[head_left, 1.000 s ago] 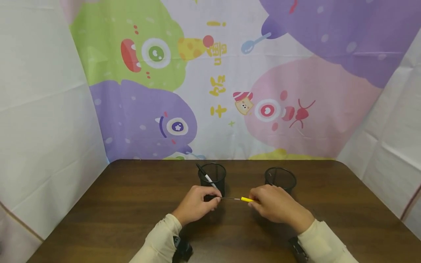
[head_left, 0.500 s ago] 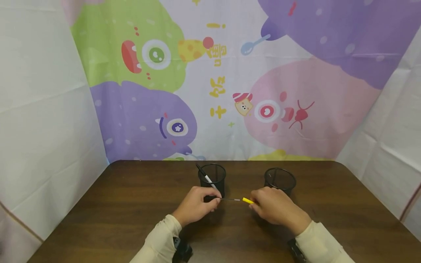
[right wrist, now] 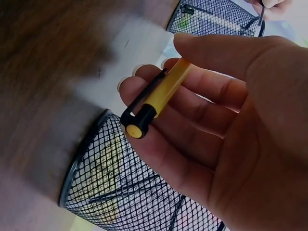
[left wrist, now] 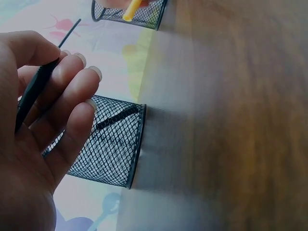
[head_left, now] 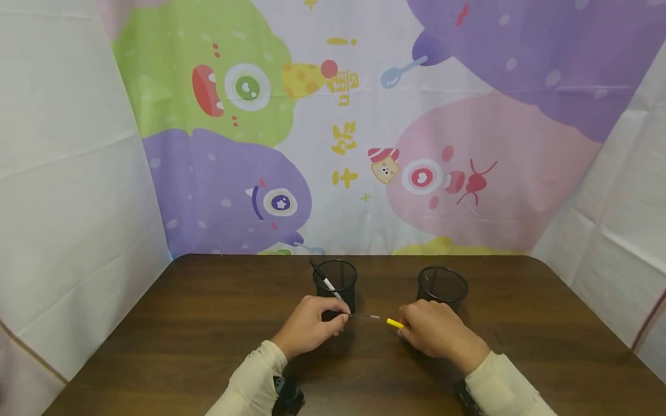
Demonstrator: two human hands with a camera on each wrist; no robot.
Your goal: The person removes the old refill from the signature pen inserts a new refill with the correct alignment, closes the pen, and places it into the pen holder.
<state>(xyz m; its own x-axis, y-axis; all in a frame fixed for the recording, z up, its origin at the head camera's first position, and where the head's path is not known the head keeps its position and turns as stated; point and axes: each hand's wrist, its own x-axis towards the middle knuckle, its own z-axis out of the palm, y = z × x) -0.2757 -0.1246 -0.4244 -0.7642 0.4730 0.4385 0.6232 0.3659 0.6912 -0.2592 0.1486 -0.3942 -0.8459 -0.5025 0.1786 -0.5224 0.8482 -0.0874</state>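
Two pinches: by left hand (head_left: 312,322) on black grip (left wrist: 33,90), by right hand (head_left: 437,327) on yellow barrel (head_left: 394,323), at 3 to 4 o'clock from thin rod (head_left: 366,316); best align both axes.

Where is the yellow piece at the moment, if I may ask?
In the head view, the yellow piece is in the right hand, with the right mesh cup just beyond.

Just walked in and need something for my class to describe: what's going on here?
A person's left hand holds a black handle with a thin rod showing beyond it, and the right hand holds a yellow tube with a black clip. The pieces are apart, with a gap between rod and tube. Behind the left hand stands a mesh cup with a marker leaning in it; a second cup stands behind the right.
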